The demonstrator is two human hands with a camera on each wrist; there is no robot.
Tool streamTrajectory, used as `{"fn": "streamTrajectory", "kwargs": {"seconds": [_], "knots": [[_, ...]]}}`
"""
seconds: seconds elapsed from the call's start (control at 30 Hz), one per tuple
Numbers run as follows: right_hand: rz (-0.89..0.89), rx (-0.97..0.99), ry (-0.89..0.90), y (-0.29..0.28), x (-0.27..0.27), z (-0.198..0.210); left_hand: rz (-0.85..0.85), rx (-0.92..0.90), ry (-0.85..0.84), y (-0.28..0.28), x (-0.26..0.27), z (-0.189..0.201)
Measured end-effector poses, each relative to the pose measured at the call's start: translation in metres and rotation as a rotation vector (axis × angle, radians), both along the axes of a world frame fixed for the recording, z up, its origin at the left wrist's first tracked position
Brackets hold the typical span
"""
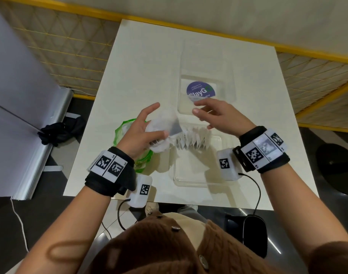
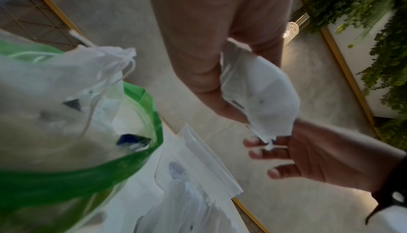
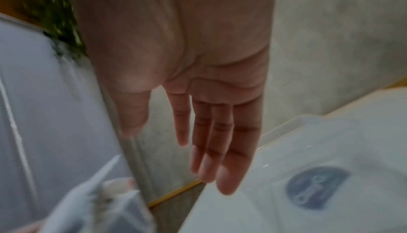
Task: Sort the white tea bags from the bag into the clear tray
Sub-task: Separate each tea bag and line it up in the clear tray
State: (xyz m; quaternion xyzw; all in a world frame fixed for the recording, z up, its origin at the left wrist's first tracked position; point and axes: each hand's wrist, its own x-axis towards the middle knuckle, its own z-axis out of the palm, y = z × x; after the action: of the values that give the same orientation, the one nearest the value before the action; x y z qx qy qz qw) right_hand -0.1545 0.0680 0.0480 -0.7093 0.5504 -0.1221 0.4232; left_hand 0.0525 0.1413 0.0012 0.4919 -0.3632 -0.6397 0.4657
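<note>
My left hand [image 1: 143,131] pinches a small bunch of white tea bags [image 1: 165,123] between thumb and fingers, just above the green bag's [image 1: 120,133] right edge. In the left wrist view a held tea bag [image 2: 259,94] hangs from my palm [image 2: 209,62]. My right hand [image 1: 214,115] hovers beside it with straight fingers [image 3: 209,141] and holds nothing. Its fingertips [image 2: 257,153] are close to the tea bag's lower tip; I cannot tell whether they touch. The clear tray [image 1: 189,182] holds a row of upright tea bags [image 1: 192,139].
A clear lid with a round purple sticker [image 1: 201,89] lies behind the tray on the white table [image 1: 149,66]. More white tea bags [image 2: 55,89] fill the green bag. Wrist camera cables hang over the table's near edge. A grey panel stands at the left.
</note>
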Motion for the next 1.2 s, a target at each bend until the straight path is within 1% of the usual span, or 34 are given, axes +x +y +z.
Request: {"fn": "streamTrajectory", "kwargs": {"seconds": [0.1,0.17,0.23,0.37,0.5,0.57,0.63,0.73,0.83,0.93,1.03,1.1,1.2], "knots": [[0.097,0.133,-0.188,0.012,0.023,0.012,-0.100,-0.032,0.004,0.003,-0.003,0.008],[0.104,0.186,-0.263,0.014,0.030,0.012,-0.142,-0.040,-0.009,0.006,-0.003,0.010],[0.090,0.193,-0.301,0.013,0.033,0.013,-0.149,-0.040,-0.027,0.009,-0.001,0.011],[0.080,0.203,-0.334,0.015,0.034,0.013,-0.120,-0.025,-0.027,0.014,0.004,0.009],[0.153,0.196,-0.274,0.022,0.045,0.011,-0.076,-0.040,-0.032,0.017,0.006,0.009],[0.131,0.151,-0.289,0.023,0.050,0.013,-0.047,-0.042,0.008,0.019,0.007,0.008],[0.077,0.128,-0.340,0.022,0.050,0.014,-0.020,-0.044,0.088,0.020,0.009,0.007],[0.027,0.176,-0.412,0.023,0.047,0.015,0.057,-0.061,0.163,0.022,0.015,0.007],[0.035,0.245,-0.421,0.025,0.045,0.012,0.154,-0.036,0.247,0.021,0.019,0.009],[0.108,0.292,-0.374,0.028,0.045,0.008,0.228,-0.007,0.219,0.018,0.019,0.011],[0.111,0.283,-0.342,0.031,0.048,0.004,0.191,0.000,0.131,0.016,0.017,0.010],[0.085,0.204,-0.349,0.032,0.052,0.003,0.139,-0.003,0.082,0.017,0.015,0.012],[0.083,0.115,-0.414,0.034,0.059,0.001,0.108,-0.018,0.119,0.019,0.013,0.014]]}}
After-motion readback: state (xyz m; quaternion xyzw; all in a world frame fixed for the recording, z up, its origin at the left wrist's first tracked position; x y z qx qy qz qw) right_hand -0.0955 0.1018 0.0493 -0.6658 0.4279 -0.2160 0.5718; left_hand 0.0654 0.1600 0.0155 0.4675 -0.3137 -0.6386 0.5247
